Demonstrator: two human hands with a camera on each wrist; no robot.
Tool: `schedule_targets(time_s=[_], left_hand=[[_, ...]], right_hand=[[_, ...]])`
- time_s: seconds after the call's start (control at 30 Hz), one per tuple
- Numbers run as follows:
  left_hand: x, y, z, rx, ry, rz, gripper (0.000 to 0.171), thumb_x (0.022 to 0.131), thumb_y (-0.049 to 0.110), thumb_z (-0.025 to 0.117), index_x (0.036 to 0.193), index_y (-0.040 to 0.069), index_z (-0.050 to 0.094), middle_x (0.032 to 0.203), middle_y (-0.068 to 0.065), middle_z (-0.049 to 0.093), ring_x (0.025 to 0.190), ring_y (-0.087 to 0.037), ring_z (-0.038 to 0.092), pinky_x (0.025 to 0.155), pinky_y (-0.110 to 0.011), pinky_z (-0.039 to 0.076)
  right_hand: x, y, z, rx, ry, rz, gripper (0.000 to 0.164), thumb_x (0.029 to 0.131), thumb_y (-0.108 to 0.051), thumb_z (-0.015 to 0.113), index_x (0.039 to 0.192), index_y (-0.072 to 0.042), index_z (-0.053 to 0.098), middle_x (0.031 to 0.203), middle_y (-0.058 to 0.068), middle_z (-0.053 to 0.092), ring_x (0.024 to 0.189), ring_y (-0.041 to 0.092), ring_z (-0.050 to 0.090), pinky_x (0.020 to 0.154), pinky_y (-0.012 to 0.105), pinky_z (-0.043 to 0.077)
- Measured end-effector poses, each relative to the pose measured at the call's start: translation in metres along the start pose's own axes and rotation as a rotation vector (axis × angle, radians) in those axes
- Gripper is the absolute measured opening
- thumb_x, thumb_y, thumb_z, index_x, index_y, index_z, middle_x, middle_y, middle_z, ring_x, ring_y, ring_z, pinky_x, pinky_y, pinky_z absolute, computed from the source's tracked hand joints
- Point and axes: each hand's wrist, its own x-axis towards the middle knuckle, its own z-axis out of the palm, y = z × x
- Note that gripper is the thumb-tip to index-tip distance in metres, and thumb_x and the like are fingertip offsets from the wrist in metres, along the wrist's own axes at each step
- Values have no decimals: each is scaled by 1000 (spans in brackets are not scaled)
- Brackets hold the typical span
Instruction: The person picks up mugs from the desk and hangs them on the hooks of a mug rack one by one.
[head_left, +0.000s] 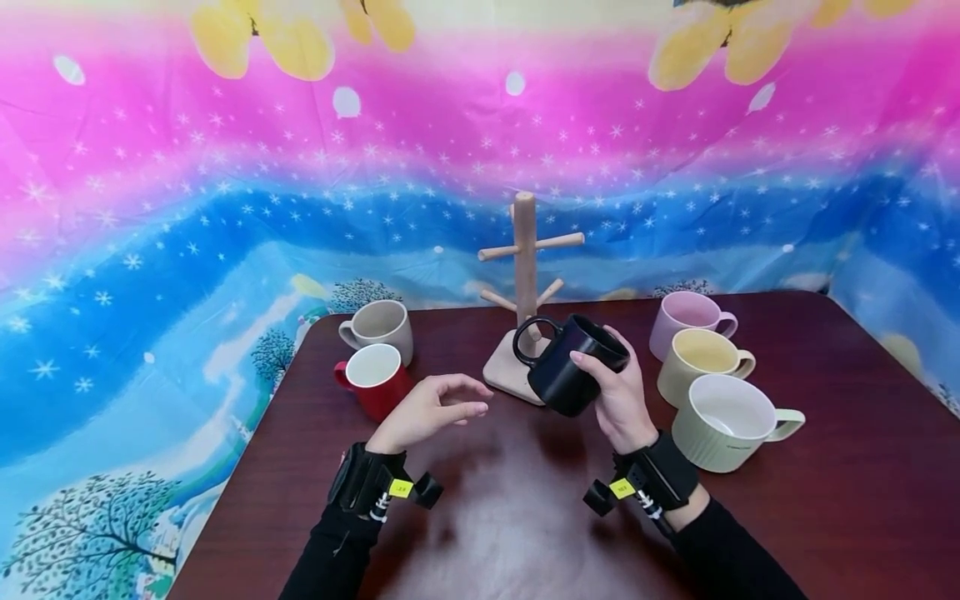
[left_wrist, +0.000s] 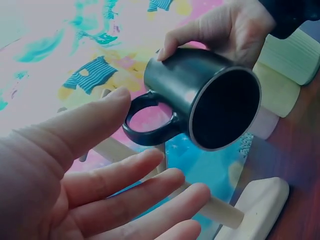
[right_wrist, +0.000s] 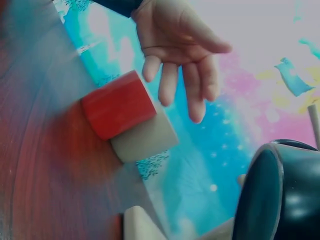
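Observation:
My right hand (head_left: 624, 396) grips a black mug (head_left: 564, 375) by its body, the thumb lying along its side. The mug is held tilted above the table, its handle (left_wrist: 150, 135) pointing toward my left hand (head_left: 435, 408). That left hand is held apart from the mug with loosely bent fingers and nothing in them; its palm and spread fingers (right_wrist: 194, 95) show in the right wrist view. Behind the mug stands a wooden mug tree (head_left: 525, 267) with bare pegs and a pale base (head_left: 506, 367), partly hidden by the mug.
At the left, a red mug (head_left: 382, 392) stands in front of a grey mug (head_left: 390, 325). Along the right stand a pink mug (head_left: 667, 329), a yellow mug (head_left: 678, 379) and a pale green mug (head_left: 708, 433). A printed cloth (head_left: 435, 167) hangs behind the dark table (head_left: 495, 533).

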Motion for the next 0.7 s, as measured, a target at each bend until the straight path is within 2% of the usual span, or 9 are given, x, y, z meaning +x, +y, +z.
schedule_targets(time_s=[0.1,0.27,0.43,0.7], left_hand=[[0,0,1,74,-27,22,30,84,31,66,109,14,65,108,-6,66,86,-12,66,78,-32,54],[-1,-1,1,194,-66,85,25,84,30,67,106,20,66,105,0,67,93,-9,59,79,-24,49],[-2,-2,1,221,-102,99,23,84,26,66,107,22,65,104,6,66,91,-8,58,78,-25,48],[-3,-1,-4,237,-88,103,24,84,27,66,107,20,65,100,8,66,90,-7,58,79,-27,49]], right_hand=[[5,6,-2,15,32,-19,62,83,4,54,135,-13,24,121,-1,42,111,14,45,91,20,43],[15,18,-6,40,61,-40,63,82,6,54,135,-13,26,120,-2,42,110,13,45,89,19,45],[19,30,-9,41,61,-26,63,82,6,54,135,-13,26,121,-2,42,110,13,45,87,18,46],[22,40,-7,45,60,-31,64,82,6,54,136,-13,25,122,-1,42,110,14,46,87,18,46]])
